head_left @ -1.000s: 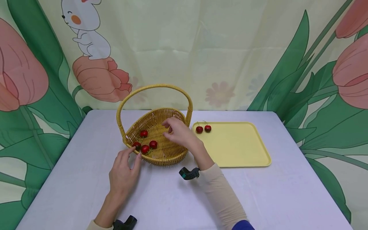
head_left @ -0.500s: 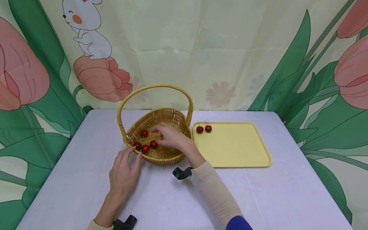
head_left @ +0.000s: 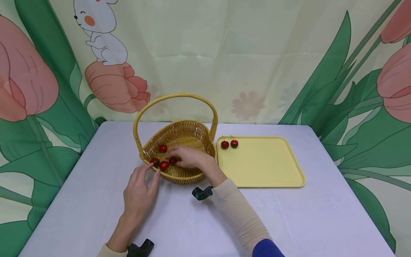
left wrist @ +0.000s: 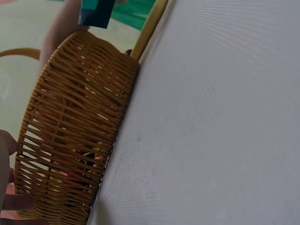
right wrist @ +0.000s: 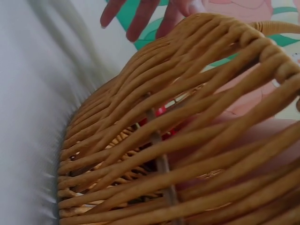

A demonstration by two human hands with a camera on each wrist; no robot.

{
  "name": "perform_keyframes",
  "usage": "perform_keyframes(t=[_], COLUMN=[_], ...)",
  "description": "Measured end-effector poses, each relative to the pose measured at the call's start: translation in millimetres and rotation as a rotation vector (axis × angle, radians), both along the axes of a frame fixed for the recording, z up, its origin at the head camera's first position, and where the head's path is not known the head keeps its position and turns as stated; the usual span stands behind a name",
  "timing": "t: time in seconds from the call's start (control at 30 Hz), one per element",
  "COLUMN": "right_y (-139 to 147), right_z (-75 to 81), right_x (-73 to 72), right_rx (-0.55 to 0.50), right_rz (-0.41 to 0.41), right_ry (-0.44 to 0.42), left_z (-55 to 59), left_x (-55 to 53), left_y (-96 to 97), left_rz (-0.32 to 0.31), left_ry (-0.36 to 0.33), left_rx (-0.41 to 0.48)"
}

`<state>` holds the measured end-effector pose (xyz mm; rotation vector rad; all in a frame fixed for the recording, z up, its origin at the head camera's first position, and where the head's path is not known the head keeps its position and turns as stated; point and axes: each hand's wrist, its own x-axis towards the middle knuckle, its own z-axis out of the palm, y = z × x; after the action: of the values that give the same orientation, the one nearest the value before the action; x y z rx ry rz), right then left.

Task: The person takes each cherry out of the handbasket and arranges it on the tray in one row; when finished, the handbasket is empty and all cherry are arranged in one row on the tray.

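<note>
While the left hand (head_left: 140,192) rested at the near left rim of the basket (head_left: 181,180), fingers spread and not visibly gripping it, the right hand (head_left: 191,157) was down inside, index finger and thumb bent about the dark cherry (head_left: 173,161). It looked like a pinch, though the hand covered too much to tell how firm. Three others lay close: a back cherry (head_left: 163,148) toward the rear, a front cherry (head_left: 164,166) just beside the pinched one, a left cherry (head_left: 155,162) near the left fingertips. Two stemmed cherries (head_left: 225,145) sat at the far left corner of the yellow tray (head_left: 263,166).

On method, my judgement: a light hold on the fruit's flanks suited best, since smooth round skin would probably roll if pressed from above. Fingertips had best avoid the front cherry; any lift would go cleanest straight up, clear of the rim. Gentle steadying by the left hand seemed enough; a hard push there might tip the basket.

Views compared: head view gave the layout but hid much of the outer wall. Left wrist showed that weave standing on the white cloth (left wrist: 211,103), red glimpsed through the gaps. Right wrist caught the left fingers apart, outside the wall.
</note>
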<state>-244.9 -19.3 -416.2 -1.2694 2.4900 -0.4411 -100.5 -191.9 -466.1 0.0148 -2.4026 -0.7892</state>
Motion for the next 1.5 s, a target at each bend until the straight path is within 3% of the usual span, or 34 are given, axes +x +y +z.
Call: perform_keyframes(t=[0.6, 1.0, 1.5], right_y=[2, 21, 51], right_z=[-2.1, 1.4, 23.9], right_x=[0.0, 0.6, 9.3], right_rx=[0.006, -0.01, -0.106], right_rz=[-0.039, -0.052, -0.133], right_ry=[-0.056, -0.052, -0.023], left_z=[0.1, -0.5, -1.0], left_x=[-0.5, -0.8, -0.8], left_y=[-0.2, -0.4, 0.5], left_rz=[0.0, -0.004, -0.001], left_ry=[-0.002, 0.014, 0.008], left_rx=[0.004, 0.004, 0.005])
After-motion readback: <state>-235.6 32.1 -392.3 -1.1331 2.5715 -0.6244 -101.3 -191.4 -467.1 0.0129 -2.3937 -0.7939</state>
